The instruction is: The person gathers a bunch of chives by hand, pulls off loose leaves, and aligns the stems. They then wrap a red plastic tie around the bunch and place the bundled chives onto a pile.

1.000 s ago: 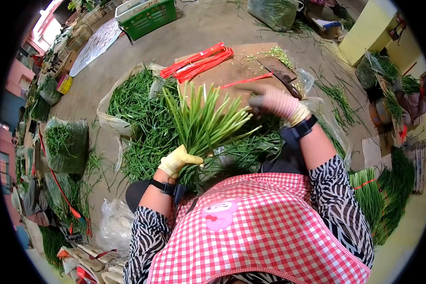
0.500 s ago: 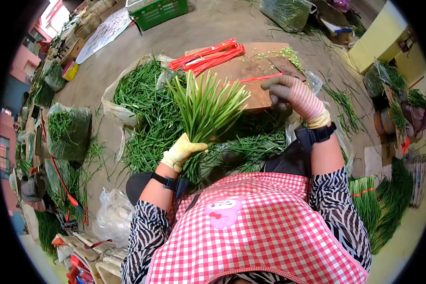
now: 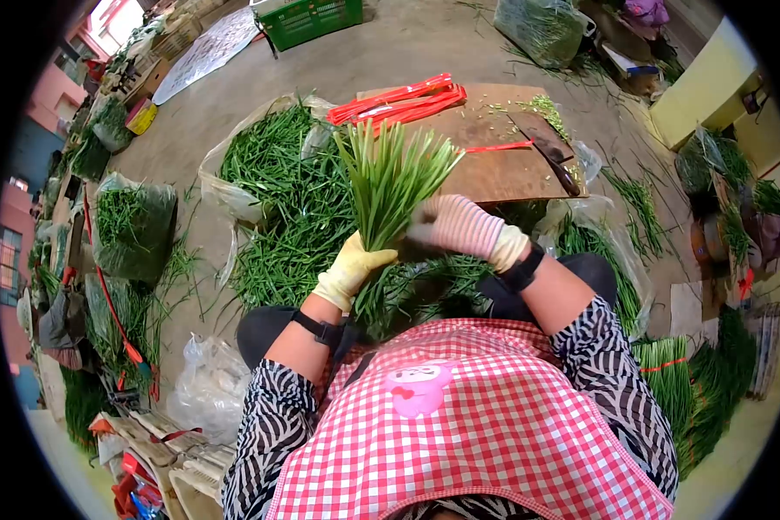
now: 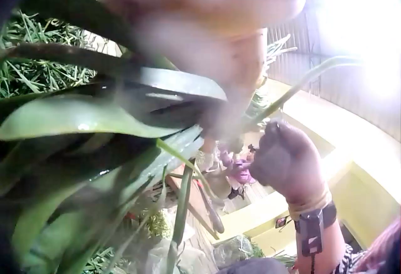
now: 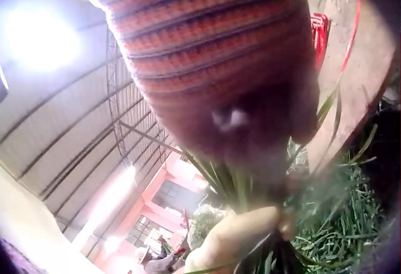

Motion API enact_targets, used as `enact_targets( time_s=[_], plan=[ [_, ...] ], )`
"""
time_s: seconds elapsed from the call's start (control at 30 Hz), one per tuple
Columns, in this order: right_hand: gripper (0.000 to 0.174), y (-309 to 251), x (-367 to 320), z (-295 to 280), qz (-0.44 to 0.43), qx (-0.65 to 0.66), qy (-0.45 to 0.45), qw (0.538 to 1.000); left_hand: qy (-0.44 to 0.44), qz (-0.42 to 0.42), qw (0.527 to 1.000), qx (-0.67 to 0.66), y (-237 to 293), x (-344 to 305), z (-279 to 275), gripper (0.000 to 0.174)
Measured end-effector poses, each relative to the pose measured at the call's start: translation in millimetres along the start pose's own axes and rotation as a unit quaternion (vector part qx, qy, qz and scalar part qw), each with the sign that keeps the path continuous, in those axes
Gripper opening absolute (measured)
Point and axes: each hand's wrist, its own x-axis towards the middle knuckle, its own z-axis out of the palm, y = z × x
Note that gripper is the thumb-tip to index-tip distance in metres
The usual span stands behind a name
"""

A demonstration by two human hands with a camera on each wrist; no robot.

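My left hand (image 3: 355,267), in a pale yellow glove, grips a bunch of garlic chives (image 3: 394,173) round its middle. Light green stalk ends fan upward, and dark flat leaves (image 4: 81,117) hang below the grip. At the right side of the bunch is my right hand (image 3: 464,227), in a ribbed pink glove with dark fingertips. Its fingers are blurred close to the stalks, and I cannot tell whether they pinch any. In the right wrist view this ribbed glove (image 5: 207,55) is just above the left hand's thumb (image 5: 238,233).
A brown board (image 3: 494,169) ahead bears red ties (image 3: 399,100), a dark-handled knife (image 3: 563,173) and green trimmings. Loose chives (image 3: 277,173) spill from a plastic bag at the left. Tied bunches (image 3: 667,373) lie at right. A green crate (image 3: 312,22) stands farther off.
My right hand drew back over the board's near right edge, then came left to the bunch. My left hand kept its grip, with the bunch now more upright.
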Motion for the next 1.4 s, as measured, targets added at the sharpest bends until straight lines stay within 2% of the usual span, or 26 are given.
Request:
enact_targets(
  time_s=[0.07,0.1,0.13,0.23,0.27,0.33,0.43,0.53,0.57,0.6,0.67,0.73,0.77,0.8,0.87,0.9,0.93,1.0,1.07,1.1,1.2,1.27,1.3,1.33,1.37,1.4],
  plan=[
    [0.033,2,-14,-13,-0.04,-0.028,-0.213,0.976,0.007,-0.007,0.999,-0.041,5,-1,1,0.046],
    [0.028,-1,-18,-13,-0.04,-0.148,-0.25,0.956,0.011,-0.012,0.999,-0.043,4,-1,-2,0.046],
    [0.03,-1,-26,-11,-0.094,-0.128,-0.217,0.963,0.014,-0.017,0.999,-0.045,4,0,-5,0.047],
    [0.034,-21,-28,-26,-0.093,-0.17,-0.068,0.979,-0.011,-0.031,0.999,-0.028,1,4,-9,0.046],
    [0.028,-27,-23,-28,-0.091,-0.155,0.005,0.984,0.004,-0.014,1.0,-0.027,5,2,0,0.046],
    [0.019,-40,-4,-34,-0.213,-0.254,0.171,0.928,-0.023,-0.015,1.0,0.01,1,5,-1,0.045],
    [0.01,-35,28,-33,-0.34,-0.432,0.27,0.791,-0.065,-0.011,0.997,0.042,12,0,13,0.046],
    [0.018,-30,39,-30,-0.239,-0.486,0.134,0.83,-0.087,-0.06,0.994,0.031,20,-7,17,0.044],
    [0.019,-32,38,-33,-0.242,-0.515,0.177,0.803,-0.096,-0.073,0.992,0.038,20,-6,14,0.047],
    [0.017,-30,32,-43,-0.246,-0.449,0.197,0.836,-0.104,-0.086,0.99,0.044,17,-6,9,0.05],
    [0.018,-17,30,-66,-0.229,-0.395,0.329,0.827,-0.112,-0.107,0.987,0.052,18,-7,8,0.053],
    [0.02,-4,22,-88,-0.172,-0.214,0.468,0.84,-0.111,-0.121,0.985,0.058,22,-9,9,0.053],
    [0.019,-1,13,-106,-0.124,-0.082,0.451,0.88,-0.096,-0.089,0.99,0.048,20,-11,10,0.046],
    [0.019,-1,2,-124,-0.073,0.051,0.423,0.902,-0.094,-0.085,0.991,0.033,20,-10,9,0.048],
    [0.018,0,-27,-139,-0.061,0.107,0.344,0.931,-0.089,-0.078,0.993,0.0,14,-7,4,0.051],
    [0.015,-1,-43,-140,-0.03,0.129,0.254,0.958,-0.083,-0.076,0.994,-0.019,10,-5,1,0.051],
    [0.018,-15,-61,-142,0.013,0.062,0.141,0.988,-0.072,-0.065,0.995,-0.021,12,-5,1,0.05],
    [0.028,11,-69,-129,-0.03,-0.064,-0.043,0.997,-0.052,-0.047,0.997,-0.024,20,-4,1,0.048],
    [0.037,21,-68,-105,-0.029,-0.134,-0.144,0.98,-0.034,-0.037,0.998,-0.033,19,-1,-2,0.043],
    [0.04,33,-61,-91,0.034,-0.118,-0.165,0.979,-0.03,-0.039,0.998,-0.031,20,0,-3,0.042],
    [0.058,78,-37,-37,0.034,-0.107,-0.107,0.988,-0.03,-0.022,0.998,-0.041,29,-1,9,0.04],
    [0.066,62,-21,-18,-0.017,0.032,-0.103,0.994,-0.037,-0.016,0.998,-0.052,38,0,24,0.042],
    [0.065,71,-8,-4,-0.071,0.112,-0.068,0.989,-0.038,0.017,0.998,-0.047,43,2,35,0.044],
    [0.064,60,-3,3,-0.087,0.194,-0.021,0.977,-0.038,0.051,0.997,-0.044,50,2,45,0.045],
    [0.062,48,0,6,-0.107,0.232,0.029,0.966,-0.025,0.055,0.998,-0.016,41,13,40,0.054],
    [0.061,37,3,7,-0.125,0.269,0.079,0.952,0.005,0.035,0.996,0.077,31,21,35,0.064]
  ],
)
